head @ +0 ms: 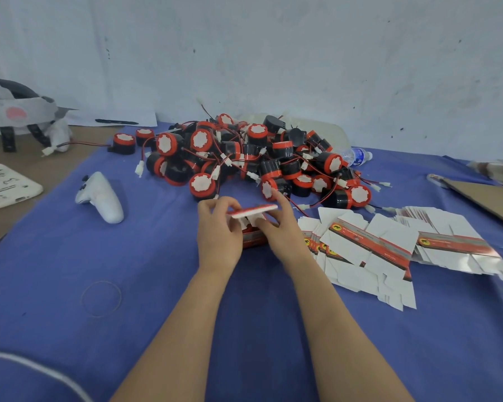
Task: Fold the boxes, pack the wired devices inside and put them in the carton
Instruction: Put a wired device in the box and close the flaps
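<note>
Both hands on one small red-and-white box (253,210), mid worktop (157,271), just in front of the pile of wired devices (244,158). Left hand (219,227) pinches the lid flap's left end, fingers curled. Right hand (279,227) grips the right side, thumb under the flap, index finger sticking out. Box = thin printed card: v. light, creases easily, dents if squeezed, so hold by edges/corners & push flaps at the fold lines. Devices look like hard plastic, prob. denser; wires are tangled, so lift by the body, not the lead. Flat box blanks (369,248) fanned out to the right, glossy, prob. slide apart. Carton (488,198) flap at far right edge.
</note>
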The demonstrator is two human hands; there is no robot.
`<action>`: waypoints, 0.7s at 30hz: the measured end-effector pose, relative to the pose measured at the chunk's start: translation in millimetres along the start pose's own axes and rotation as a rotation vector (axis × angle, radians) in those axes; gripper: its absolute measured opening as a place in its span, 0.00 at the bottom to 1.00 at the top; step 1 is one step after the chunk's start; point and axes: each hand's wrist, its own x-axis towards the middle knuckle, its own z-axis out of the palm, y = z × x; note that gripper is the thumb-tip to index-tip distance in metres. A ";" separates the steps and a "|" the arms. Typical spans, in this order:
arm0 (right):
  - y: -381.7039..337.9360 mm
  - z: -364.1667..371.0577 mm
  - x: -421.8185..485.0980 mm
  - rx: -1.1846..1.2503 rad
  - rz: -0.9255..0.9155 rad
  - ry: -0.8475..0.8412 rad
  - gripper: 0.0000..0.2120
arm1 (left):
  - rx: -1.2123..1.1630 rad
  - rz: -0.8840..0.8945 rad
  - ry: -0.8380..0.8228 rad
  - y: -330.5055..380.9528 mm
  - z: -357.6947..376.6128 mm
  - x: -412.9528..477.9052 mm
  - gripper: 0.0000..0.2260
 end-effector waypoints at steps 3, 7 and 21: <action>-3.0 -4.5 -2.1 -0.147 -0.085 -0.064 0.18 | -0.062 0.027 -0.067 -4.4 -5.6 1.3 0.16; -3.0 -24.7 -2.8 -0.148 0.025 -0.230 0.16 | -0.300 -0.101 -0.243 -3.6 -8.2 0.9 0.15; 0.0 -36.3 -5.7 -0.184 -0.046 -0.107 0.10 | 0.042 0.253 -0.164 -11.5 -2.0 2.0 0.12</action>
